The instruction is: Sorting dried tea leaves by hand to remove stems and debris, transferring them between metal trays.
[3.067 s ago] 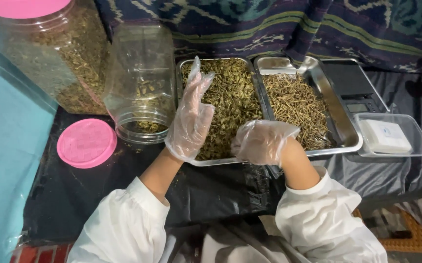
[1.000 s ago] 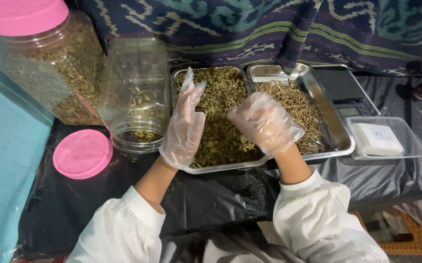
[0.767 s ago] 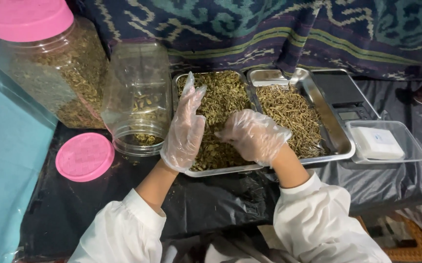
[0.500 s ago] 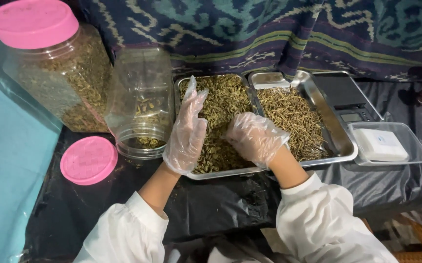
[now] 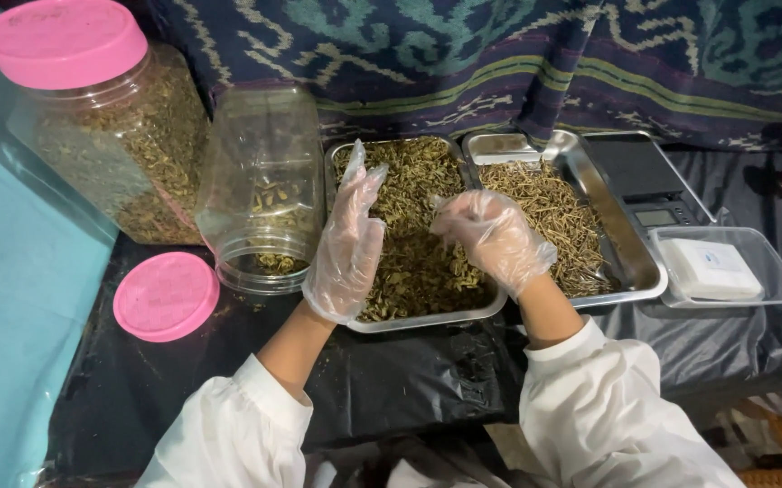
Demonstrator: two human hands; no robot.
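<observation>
Over the steel tray of dried leaves, my left hand stands open as a wall; my right hand curls, pinching leaves against it.

A tall clear plastic jar with a pink screw lid is seen at far left, packed with dried herbs. A loose round pink plastic lid is laid flat nearby. A black digital scale is parked right.

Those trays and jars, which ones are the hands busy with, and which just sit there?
Busy with:
left hand
right hand
left tray of dried herbs
open jar

Just sitting:
right tray of twigs
full jar
pink lid
scale
clear box
</observation>
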